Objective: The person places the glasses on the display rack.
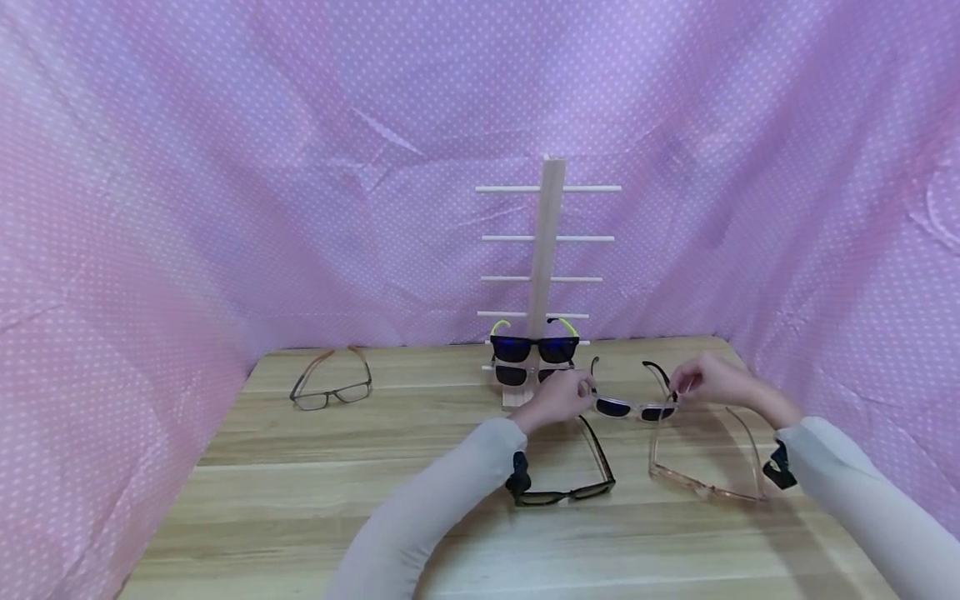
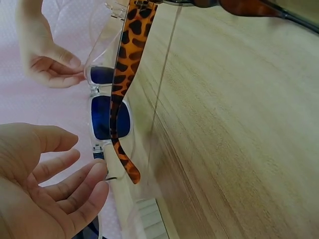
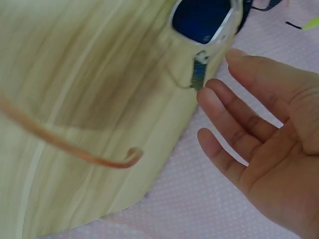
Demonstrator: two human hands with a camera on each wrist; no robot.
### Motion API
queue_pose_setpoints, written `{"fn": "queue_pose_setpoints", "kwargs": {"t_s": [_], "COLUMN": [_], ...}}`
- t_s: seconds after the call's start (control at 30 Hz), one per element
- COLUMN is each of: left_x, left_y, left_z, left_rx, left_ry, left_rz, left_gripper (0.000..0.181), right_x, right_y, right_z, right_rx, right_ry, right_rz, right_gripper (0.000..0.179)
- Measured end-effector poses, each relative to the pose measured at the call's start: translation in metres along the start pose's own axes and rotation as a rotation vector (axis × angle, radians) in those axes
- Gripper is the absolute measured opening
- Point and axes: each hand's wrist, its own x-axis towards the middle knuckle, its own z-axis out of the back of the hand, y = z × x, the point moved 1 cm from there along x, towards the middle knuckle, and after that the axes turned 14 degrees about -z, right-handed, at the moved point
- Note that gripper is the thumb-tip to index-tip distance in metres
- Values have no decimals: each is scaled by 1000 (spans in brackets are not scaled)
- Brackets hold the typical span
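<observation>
Sunglasses with a clear frame and dark blue lenses point(image 1: 613, 407) lie between my two hands, their arms spread toward the back. My left hand point(image 1: 557, 397) is at their left end; in the left wrist view its fingers point(image 2: 79, 184) are loosely bent beside the hinge, with a gap to the thumb. At the other end is my right hand point(image 1: 716, 385). The right wrist view shows its fingers point(image 3: 227, 117) relaxed and apart, fingertips right by the arm's blue-green hinge end point(image 3: 198, 74). Neither hand visibly pinches the frame.
A wooden display stand point(image 1: 547, 250) with several rods holds black sunglasses with yellow arms point(image 1: 513, 348) above another dark-lensed pair point(image 1: 512, 376). Tortoiseshell-armed sunglasses point(image 1: 592, 492) lie under the left forearm, pink clear-framed glasses point(image 1: 705, 487) by the right wrist, and thin-framed eyeglasses point(image 1: 311, 402) at far left.
</observation>
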Motion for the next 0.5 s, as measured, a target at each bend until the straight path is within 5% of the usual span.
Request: {"fn": "queue_pose_setpoints", "kwargs": {"t_s": [0.5], "left_x": [6], "left_y": [-1], "left_z": [-11], "left_rx": [-29], "left_ry": [-29], "left_rz": [39], "left_gripper": [26], "right_x": [4], "right_y": [-16], "right_z": [-8], "right_rx": [21], "right_ry": [59], "right_rz": [98], "right_gripper": [17]}}
